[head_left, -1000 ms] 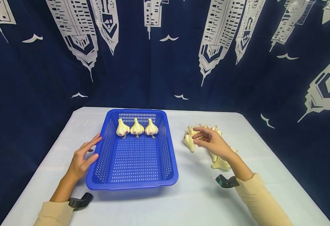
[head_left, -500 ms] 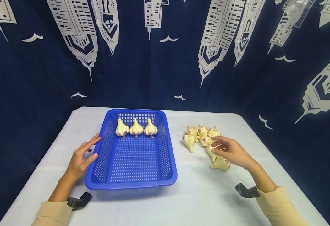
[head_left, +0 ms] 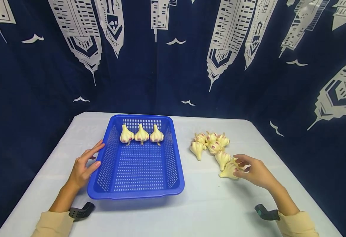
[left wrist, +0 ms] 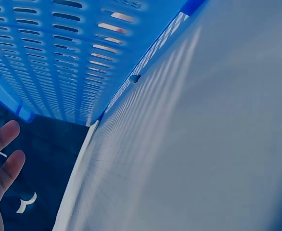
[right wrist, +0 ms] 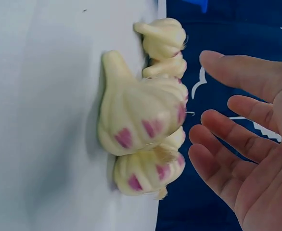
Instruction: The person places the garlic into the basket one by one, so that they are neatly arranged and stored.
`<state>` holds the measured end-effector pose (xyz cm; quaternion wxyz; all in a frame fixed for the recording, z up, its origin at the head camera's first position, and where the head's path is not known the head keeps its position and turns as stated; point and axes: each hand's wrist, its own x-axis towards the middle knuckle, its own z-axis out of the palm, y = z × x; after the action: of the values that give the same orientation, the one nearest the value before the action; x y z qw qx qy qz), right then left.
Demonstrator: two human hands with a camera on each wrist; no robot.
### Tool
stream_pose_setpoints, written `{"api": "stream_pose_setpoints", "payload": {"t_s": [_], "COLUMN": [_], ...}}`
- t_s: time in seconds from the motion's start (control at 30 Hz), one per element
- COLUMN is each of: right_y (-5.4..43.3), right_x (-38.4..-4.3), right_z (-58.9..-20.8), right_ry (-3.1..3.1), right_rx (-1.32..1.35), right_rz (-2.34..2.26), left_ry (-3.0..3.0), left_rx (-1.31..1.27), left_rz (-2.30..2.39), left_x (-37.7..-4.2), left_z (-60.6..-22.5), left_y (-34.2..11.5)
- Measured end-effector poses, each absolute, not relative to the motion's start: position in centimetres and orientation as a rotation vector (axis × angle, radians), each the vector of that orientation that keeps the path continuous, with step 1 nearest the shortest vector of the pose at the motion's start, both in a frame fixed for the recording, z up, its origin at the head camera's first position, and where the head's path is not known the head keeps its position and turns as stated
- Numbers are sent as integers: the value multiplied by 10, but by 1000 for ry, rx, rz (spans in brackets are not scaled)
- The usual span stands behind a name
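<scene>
In the head view, three garlic bulbs (head_left: pixel 141 134) stand in a row at the far end of a blue plastic basket (head_left: pixel 135 195), necks pointing away. My left hand (head_left: pixel 83 168) rests its extended fingers on the basket's left rim; its fingertips also show in the left wrist view beside the slotted wall (left wrist: pixel 69 57). My right hand (head_left: pixel 257 172) hovers by the near end of a garlic pile, fingers spread and slightly bent. The right wrist view shows a gap between this hand and the nearest garlic bulb (right wrist: pixel 138 115), which has purple marks. The hand partly hides a bulb.
The remaining garlic pile (head_left: pixel 214 147) extends backward on the white tabletop (head_left: pixel 196 204), right of the basket. A navy curtain (head_left: pixel 149 79) printed with white buildings hangs behind the table. Each wrist wears a black band.
My right hand has moved rightward and nearer to me, from over the back of the garlic pile to its near end, and lower. The left hand stays at the basket rim.
</scene>
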<state>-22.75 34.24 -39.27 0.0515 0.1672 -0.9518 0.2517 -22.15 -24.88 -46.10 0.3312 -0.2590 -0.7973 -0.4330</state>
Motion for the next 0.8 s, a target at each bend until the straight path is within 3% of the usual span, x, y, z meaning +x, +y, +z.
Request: {"api": "stream_pose_setpoints", "payload": {"t_s": [0.8], "right_y": [338], "right_x": [-225], "right_z": [-424], "right_ry": [-2978], "right_rx": [467], "right_rz": [539], "left_ry": [-2101], "left_rx": [-632], "left_rz": [-1145], "left_x": [-221], "left_z": [-461], "left_y": [-247]}}
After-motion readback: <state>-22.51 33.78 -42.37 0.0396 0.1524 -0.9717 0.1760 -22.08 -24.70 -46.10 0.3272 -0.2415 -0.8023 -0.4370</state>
